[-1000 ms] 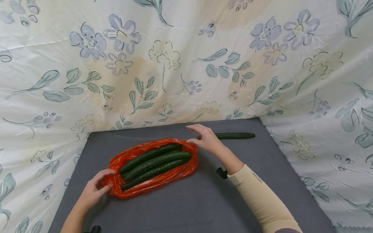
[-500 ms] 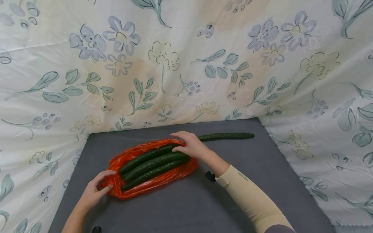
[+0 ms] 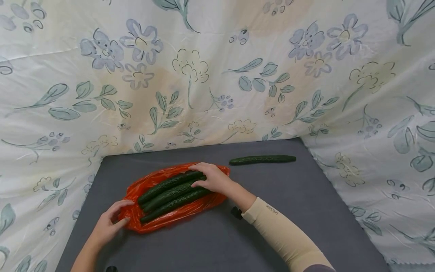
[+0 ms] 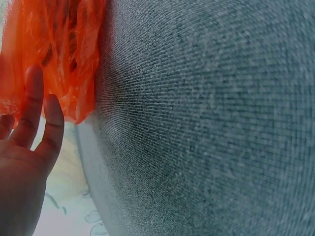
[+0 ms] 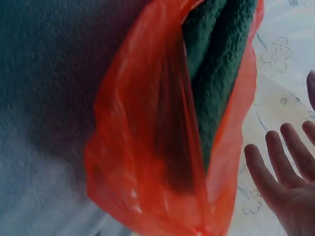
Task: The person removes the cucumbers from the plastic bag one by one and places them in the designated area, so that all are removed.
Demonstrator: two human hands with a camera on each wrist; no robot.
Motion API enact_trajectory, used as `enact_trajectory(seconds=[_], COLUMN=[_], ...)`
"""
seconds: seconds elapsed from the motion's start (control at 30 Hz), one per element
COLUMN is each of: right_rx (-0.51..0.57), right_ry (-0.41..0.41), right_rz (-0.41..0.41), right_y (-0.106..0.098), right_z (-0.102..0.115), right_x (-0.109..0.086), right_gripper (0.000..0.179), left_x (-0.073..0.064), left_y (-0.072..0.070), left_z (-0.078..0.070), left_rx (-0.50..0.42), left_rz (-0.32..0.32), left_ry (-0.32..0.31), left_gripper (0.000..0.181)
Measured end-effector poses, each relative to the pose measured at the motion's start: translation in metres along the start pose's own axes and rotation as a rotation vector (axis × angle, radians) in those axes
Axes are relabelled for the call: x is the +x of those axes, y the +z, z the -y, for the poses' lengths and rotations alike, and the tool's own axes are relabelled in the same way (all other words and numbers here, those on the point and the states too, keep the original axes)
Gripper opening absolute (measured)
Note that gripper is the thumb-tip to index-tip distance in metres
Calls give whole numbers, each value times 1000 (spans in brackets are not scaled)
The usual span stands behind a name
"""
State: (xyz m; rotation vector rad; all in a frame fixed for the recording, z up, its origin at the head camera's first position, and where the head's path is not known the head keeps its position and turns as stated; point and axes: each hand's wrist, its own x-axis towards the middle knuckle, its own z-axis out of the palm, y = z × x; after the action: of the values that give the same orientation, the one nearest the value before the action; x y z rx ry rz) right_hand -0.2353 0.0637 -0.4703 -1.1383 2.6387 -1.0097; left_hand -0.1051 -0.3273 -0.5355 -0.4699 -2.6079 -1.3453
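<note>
Three dark green cucumbers [image 3: 170, 197] lie side by side in an orange-red plastic bag [image 3: 204, 204], whose mouth faces up. My left hand [image 3: 108, 223] rests at the bag's left end. In the left wrist view, the fingers [image 4: 33, 93] of that hand extend loosely against the crinkled plastic. Over the right part of the bag is my right hand [image 3: 212, 178], covering the cucumbers' right ends in the head view. Its spread, loosely bent fingers [image 5: 280, 152] show beside the bag in the right wrist view. Neither hand grips anything.
A single cucumber [image 3: 263, 159] lies outside the bag, toward the back right of the grey cloth-covered table [image 3: 190, 249]. Floral fabric [image 3: 210, 83] hangs behind the table and along its sides.
My right hand has moved left and slightly nearer, from beside the loose cucumber to over the bagged ones, leaving the loose one fully visible. The left hand has stayed at the bag's end.
</note>
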Motion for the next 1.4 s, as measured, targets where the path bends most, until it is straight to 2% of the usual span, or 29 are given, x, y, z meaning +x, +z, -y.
enact_trajectory(seconds=[0.33, 0.6, 0.73, 0.87, 1.1, 1.4], right_rx=[-116, -112, -117, -168, -283, -365], right_ry=[73, 110, 121, 147, 170, 176], right_rz=[51, 80, 88, 96, 84, 46], right_y=[22, 31, 34, 39, 44, 49], right_z=[-6, -12, -16, -19, -17, -17], right_x=[0, 1, 3, 4, 5, 7], right_gripper=[64, 60, 56, 54, 53, 48], left_x=[1, 1, 0, -1, -2, -2], left_y=[2, 3, 4, 4, 5, 4], left_z=[0, 2, 2, 1, 1, 3], left_rx=[7, -15, -22, -13, -13, -8], left_rz=[14, 16, 24, 17, 9, 5], left_ry=[-32, 2, -8, -20, -22, 5], left_gripper=[39, 40, 39, 39, 40, 41])
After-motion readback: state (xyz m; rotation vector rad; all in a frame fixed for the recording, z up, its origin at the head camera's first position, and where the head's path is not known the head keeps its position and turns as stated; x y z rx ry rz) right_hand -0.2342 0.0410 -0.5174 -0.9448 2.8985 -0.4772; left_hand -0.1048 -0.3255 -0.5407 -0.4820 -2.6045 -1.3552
